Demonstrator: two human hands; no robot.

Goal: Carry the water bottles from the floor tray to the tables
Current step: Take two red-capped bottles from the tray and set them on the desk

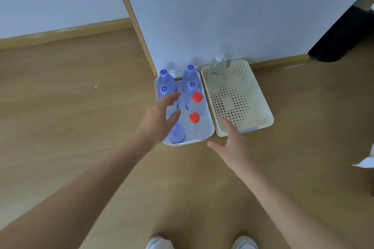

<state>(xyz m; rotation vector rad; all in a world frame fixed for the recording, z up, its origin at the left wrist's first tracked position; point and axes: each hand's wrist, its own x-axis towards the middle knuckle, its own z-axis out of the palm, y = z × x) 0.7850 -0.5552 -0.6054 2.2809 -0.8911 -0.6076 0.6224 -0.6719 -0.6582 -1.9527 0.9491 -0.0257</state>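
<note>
Shoes (159, 243): white, two, at near edge, on wood floor (60, 107).
Right hand (232, 143): spread, empty, over near rim of cream tray (261, 95).
Left hand (159, 115): fingers wide, empty, over white tray (208, 127).
White tray: four blue-capped bottles (190, 77) upright at far end, two red-capped bottles (196, 103), one bottle lying at near end.
Cream tray: perforated, one white-capped bottle (217, 66) at far corner, by wall.

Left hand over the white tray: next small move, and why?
Probably lower the left hand and close it on the purple-capped bottle just beyond its fingers. The hand hovers open over the white tray, holding nothing; the right hand is also open and empty.
</note>
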